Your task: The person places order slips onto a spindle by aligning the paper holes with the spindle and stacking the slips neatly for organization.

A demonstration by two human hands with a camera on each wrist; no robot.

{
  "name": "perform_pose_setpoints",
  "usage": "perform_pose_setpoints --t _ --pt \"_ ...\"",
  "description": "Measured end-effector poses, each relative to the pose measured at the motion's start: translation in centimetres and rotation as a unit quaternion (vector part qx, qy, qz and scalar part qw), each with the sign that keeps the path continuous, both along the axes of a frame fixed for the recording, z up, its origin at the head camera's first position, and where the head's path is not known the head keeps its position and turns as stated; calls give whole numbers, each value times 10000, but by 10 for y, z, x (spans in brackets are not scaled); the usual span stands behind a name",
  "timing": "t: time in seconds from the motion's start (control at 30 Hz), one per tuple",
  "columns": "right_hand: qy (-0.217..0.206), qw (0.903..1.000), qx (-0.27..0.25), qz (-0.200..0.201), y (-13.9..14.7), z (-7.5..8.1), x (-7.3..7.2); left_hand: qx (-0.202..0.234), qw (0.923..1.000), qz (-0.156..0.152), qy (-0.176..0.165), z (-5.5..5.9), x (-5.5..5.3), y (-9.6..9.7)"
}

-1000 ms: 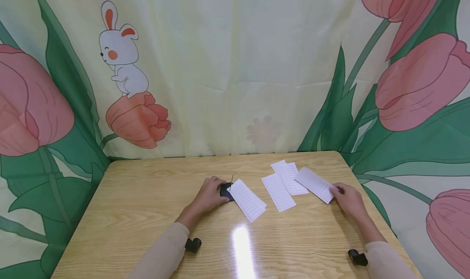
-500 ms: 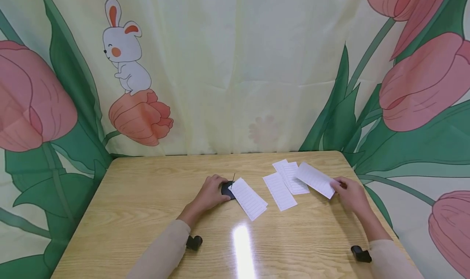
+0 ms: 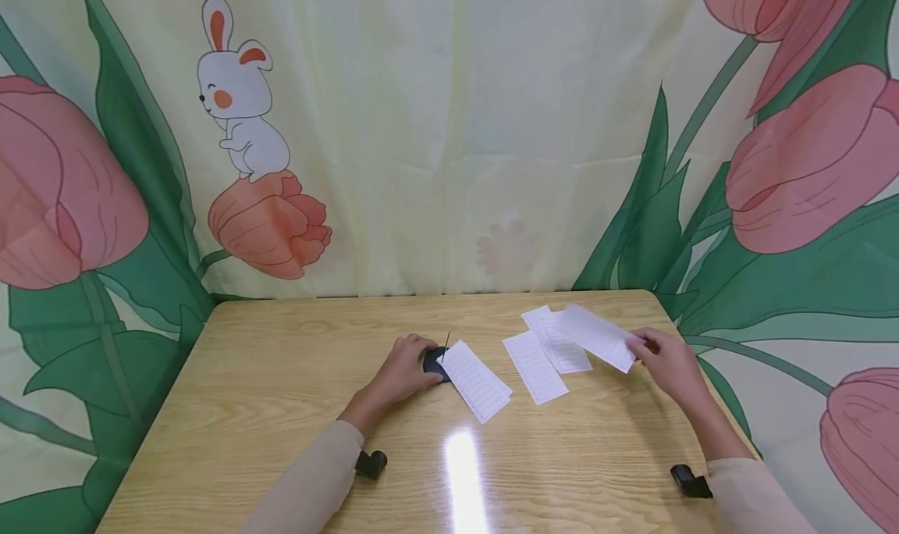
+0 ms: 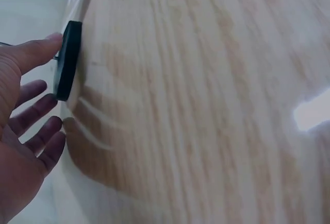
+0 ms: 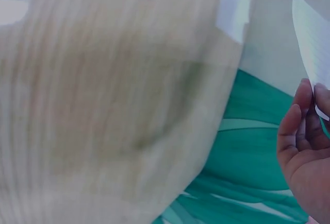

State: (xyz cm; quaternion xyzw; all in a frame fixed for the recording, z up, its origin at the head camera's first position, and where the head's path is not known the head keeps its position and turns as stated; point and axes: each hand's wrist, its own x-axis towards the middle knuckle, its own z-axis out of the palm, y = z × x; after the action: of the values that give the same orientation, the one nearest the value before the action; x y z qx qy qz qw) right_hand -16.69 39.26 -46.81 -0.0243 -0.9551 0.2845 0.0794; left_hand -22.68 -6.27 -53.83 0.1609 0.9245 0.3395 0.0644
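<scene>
My left hand (image 3: 403,372) holds the round black base of a bill spike (image 3: 432,365), thumb on one side and fingertips on the other. A thin upright pin rises from that base, and lined paper slips (image 3: 479,384) lie at it, their near ends spread on the table. In the left wrist view the base (image 4: 69,62) appears edge-on beside the thumb. On the right, my right hand (image 3: 667,362) pinches a corner of a white paper slip (image 3: 595,337) between thumb and fingers. This slip is lifted off the table; the right wrist view shows it (image 5: 315,44) bending slightly.
Several loose lined slips (image 3: 536,368) lie overlapping between the bill spike and my right hand. The wooden table (image 3: 281,378) ends at a curtain (image 3: 393,229) printed with a rabbit and tulips. A bright light reflection shows near the front.
The right hand has raised its slip from the table and tilted it, moving slightly up and back. My left hand stays at the base of the bill spike.
</scene>
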Motion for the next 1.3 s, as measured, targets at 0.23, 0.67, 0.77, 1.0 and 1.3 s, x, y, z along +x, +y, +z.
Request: perform_pose_setpoints --t 0.23,0.67,0.77,1.0,1.3 --pt "90 9999 8 126 -12 18 -5 381 9991 104 -131 10 -1 -1" --pt "617 9974 1 368 -42 36 -9 805 9960 82 389 39 -5 -9" --pt "713 9966 -9 410 -48 40 -9 880 9944 51 576 49 -7 -10" --pt "850 9952 -205 449 -61 50 -8 1127 9860 -125 1220 74 -8 -6" --pt "1055 9910 -666 486 -83 53 -10 1686 9743 -261 1473 99 -2 11"
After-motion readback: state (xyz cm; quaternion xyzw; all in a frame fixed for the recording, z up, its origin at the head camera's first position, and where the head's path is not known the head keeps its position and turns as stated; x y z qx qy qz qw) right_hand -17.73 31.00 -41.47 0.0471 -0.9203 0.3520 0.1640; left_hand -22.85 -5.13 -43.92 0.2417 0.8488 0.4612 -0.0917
